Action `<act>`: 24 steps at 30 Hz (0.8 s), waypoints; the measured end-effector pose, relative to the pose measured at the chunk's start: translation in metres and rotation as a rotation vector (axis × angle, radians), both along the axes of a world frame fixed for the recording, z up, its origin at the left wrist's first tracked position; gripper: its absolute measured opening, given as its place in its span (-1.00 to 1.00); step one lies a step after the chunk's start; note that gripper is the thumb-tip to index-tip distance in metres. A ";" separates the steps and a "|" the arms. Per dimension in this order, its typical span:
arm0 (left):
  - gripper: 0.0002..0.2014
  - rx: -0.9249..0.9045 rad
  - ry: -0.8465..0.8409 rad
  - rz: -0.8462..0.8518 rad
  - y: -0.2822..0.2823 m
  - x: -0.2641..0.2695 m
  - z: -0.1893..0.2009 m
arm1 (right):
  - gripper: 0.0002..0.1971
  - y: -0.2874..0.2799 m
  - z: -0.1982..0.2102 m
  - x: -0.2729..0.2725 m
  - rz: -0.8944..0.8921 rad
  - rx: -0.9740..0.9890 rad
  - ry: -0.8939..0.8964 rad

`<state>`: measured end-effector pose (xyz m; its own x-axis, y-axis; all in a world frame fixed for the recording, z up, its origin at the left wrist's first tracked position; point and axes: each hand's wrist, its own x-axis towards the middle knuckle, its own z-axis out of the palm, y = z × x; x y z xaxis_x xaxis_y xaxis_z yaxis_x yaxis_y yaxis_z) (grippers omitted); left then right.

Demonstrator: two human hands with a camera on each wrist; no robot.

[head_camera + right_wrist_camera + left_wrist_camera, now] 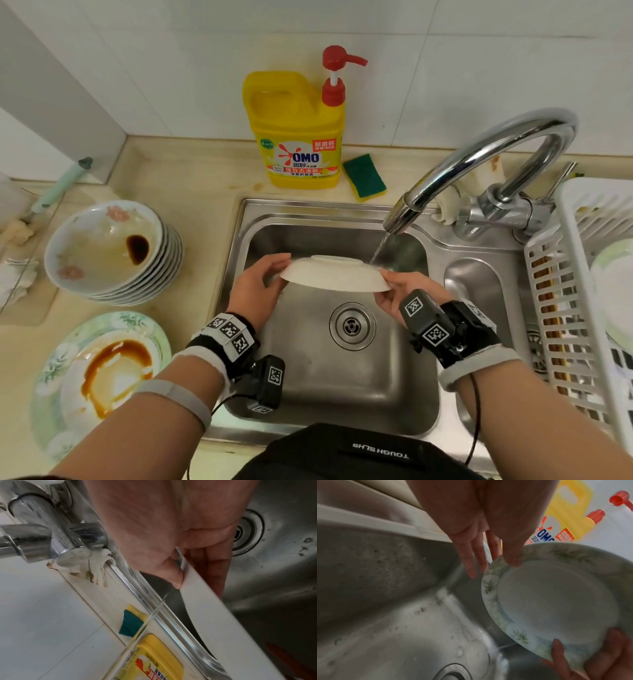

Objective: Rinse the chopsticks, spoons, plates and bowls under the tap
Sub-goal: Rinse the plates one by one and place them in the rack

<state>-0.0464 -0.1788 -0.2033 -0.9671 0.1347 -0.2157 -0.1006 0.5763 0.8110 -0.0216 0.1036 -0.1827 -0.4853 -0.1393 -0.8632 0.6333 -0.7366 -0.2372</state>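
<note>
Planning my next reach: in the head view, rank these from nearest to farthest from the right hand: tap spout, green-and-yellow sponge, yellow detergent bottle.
1. Chrome tap spout, just above the right hand.
2. Green-and-yellow sponge, on the counter behind the sink.
3. Yellow detergent bottle, back left by the wall.

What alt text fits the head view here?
Two hands, left hand and right hand, hold a plate face-down over the sink beside the tap's stream. Dirty dishes wait left.
</note>
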 end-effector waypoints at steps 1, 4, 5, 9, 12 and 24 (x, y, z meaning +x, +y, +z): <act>-0.64 0.012 -0.010 0.001 0.000 -0.001 -0.002 | -0.76 0.000 0.000 0.001 0.018 0.029 0.012; -0.63 0.176 -0.071 0.021 0.003 -0.003 0.001 | -0.75 0.002 0.000 -0.001 0.101 0.129 0.076; -0.63 0.235 -0.113 0.031 0.005 -0.004 0.003 | -0.77 0.002 0.002 -0.003 0.139 0.167 0.120; -0.55 0.471 -0.378 0.121 0.013 -0.005 0.010 | -0.68 0.013 0.012 -0.008 0.385 0.435 0.341; -0.51 0.584 -0.497 0.227 0.018 -0.008 0.008 | -0.47 0.017 0.016 -0.004 0.398 0.449 0.355; -0.58 0.514 -0.447 0.121 0.041 -0.020 0.011 | 0.12 0.010 0.018 -0.008 0.741 1.051 0.404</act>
